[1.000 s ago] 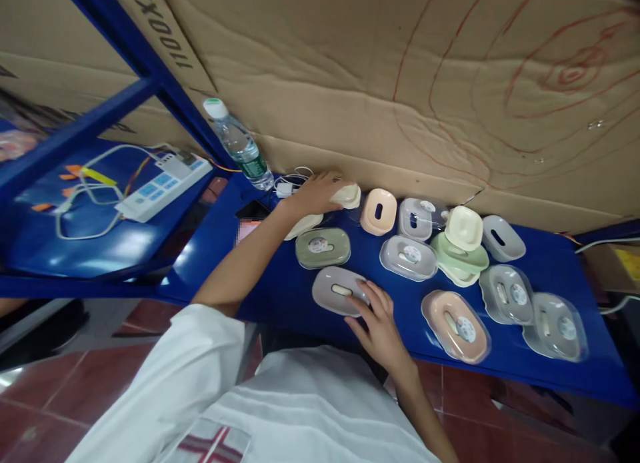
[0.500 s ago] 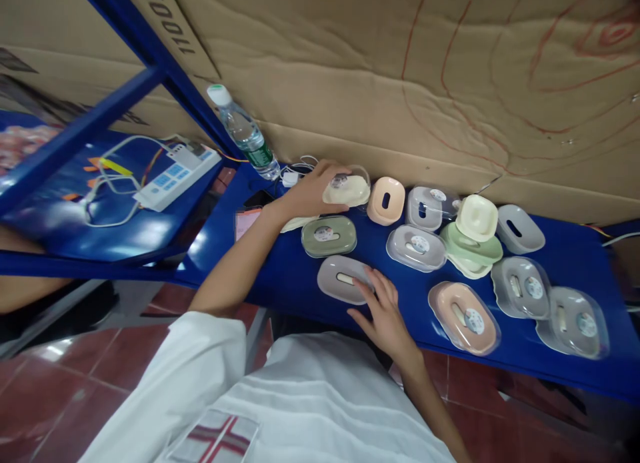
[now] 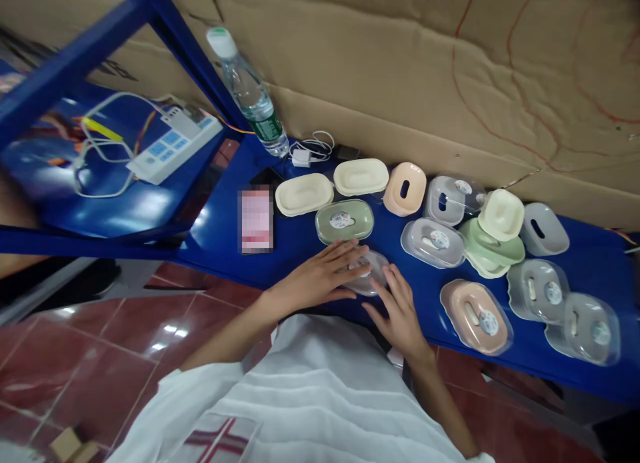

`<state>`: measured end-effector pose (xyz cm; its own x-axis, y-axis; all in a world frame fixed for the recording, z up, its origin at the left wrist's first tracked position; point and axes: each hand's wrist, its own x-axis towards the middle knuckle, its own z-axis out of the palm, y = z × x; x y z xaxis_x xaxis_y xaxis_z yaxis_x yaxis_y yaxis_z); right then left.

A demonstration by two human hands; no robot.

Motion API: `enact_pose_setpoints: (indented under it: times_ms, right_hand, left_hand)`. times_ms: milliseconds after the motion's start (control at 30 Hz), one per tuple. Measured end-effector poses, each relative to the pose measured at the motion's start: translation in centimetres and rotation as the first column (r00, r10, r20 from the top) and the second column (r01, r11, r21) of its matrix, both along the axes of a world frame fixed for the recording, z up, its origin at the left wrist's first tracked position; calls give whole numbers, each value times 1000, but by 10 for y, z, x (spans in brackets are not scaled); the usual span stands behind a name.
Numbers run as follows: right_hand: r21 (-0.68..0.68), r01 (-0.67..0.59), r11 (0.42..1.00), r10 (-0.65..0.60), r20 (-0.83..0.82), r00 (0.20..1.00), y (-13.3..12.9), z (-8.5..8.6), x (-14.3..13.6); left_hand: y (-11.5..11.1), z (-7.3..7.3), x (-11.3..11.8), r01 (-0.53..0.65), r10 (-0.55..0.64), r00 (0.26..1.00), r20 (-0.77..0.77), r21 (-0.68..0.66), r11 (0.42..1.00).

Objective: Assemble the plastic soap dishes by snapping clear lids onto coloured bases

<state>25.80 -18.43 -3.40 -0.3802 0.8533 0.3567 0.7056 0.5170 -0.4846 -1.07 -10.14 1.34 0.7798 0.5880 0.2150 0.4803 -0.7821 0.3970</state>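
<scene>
- L hand (image 3: 325,276): fingers spread, flat on 1 clear-lidded grey box (image 3: 375,280), nr front edge of blue table (image 3: 293,246)
- R hand (image 3: 401,313): fingers apart, slightly bent, at box's R end
- Just behind: 1 lidded green box (image 3: 345,223)
- Back L: 2 cream trays (image 3: 304,194), 1 bottle (image 3: 253,100), 1 phone (image 3: 257,218)
- To R: 3 other lidded grey boxes (image 3: 537,290), 1 lidded peach box (image 3: 475,326), 3 slotted pcs (image 3: 413,204) (1 peach, 2 grey)

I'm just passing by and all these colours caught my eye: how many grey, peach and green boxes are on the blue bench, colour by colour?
Grey boxes: 6, one partly covered by the hands
Peach boxes: 2
Green boxes: 2, one partly under a cream piece
Total: 10
</scene>
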Motion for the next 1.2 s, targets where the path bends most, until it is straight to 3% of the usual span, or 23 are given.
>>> enact_pose_setpoints:
  times_ms: [100, 333, 433, 567, 700, 833, 900, 1033, 1200]
  right_hand:
    - [16, 32, 999, -32, -35, 999, 3, 2, 0]
    - [7, 21, 1000, -21, -14, 1000, 2, 3, -4]
    - [18, 0, 1000, 0, -35, 999, 5, 2, -4]
    - [7, -6, 1000, 6, -11, 1000, 9, 2, -3]
    - [-6, 27, 1000, -27, 10, 1000, 3, 2, -4]
    - [36, 126, 991, -126, 15, 992, -5, 3, -7]
    - [47, 168, 985, -169, 23, 985, -7, 3, -8]
    - [20, 171, 985, -171, 5, 985, -6, 4, -8]
    - [-7, 160, 987, -160, -10, 987, -1, 4, -7]
  left_hand:
    - [-4, -9, -7, -68, 68, 997, 48, 11, 998]
    - [-36, -44, -20, -212, 213, 951, 225, -29, 977]
    - [-41, -47, -17, -221, 227, 946, 233, -49, 974]
    - [-38, -38, -22, -227, 225, 952, 207, -16, 974]
    - [-10, -21, -46, -395, 380, 895, 235, 21, 918]
    - [42, -7, -70, -594, 596, 803, -5, 92, 800]
    - [65, -3, -78, -636, 643, 757, -119, 96, 766]
    - [96, -1, -84, -594, 589, 786, -188, 36, 804]
    - [117, -2, -78, -574, 574, 819, 16, 1, 819]
